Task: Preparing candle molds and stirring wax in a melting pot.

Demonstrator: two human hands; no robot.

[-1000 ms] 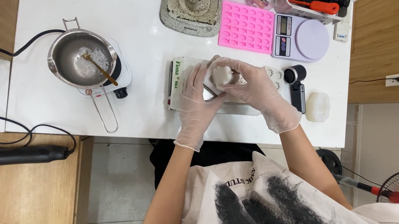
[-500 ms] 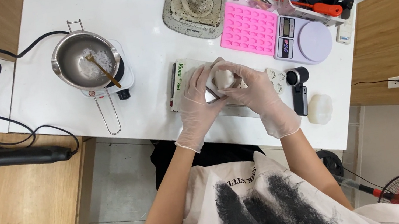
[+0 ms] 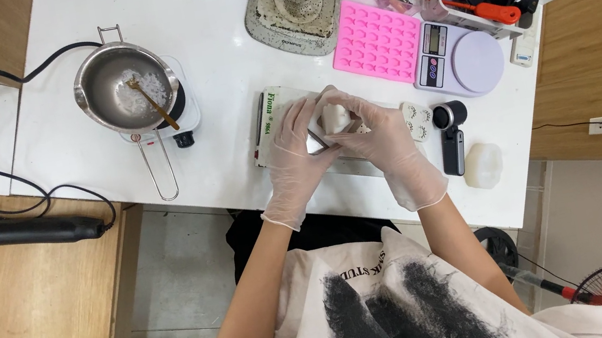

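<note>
Both gloved hands meet over a tray (image 3: 271, 116) at the near edge of the white table (image 3: 220, 84). The left hand (image 3: 297, 153) and right hand (image 3: 383, 142) curl their fingers around a small pale lump (image 3: 335, 116), gripping it. Beyond the tray lies a pink mould (image 3: 376, 42); left of it stands a pot (image 3: 125, 80).

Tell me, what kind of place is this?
Probably a home craft table, perhaps for making candles or soap. A metal pot with white flakes sits on a small hot plate, next to a pink silicone mould and a small scale. Gloved hands, left hand and right hand, hold a small whitish piece.
</note>
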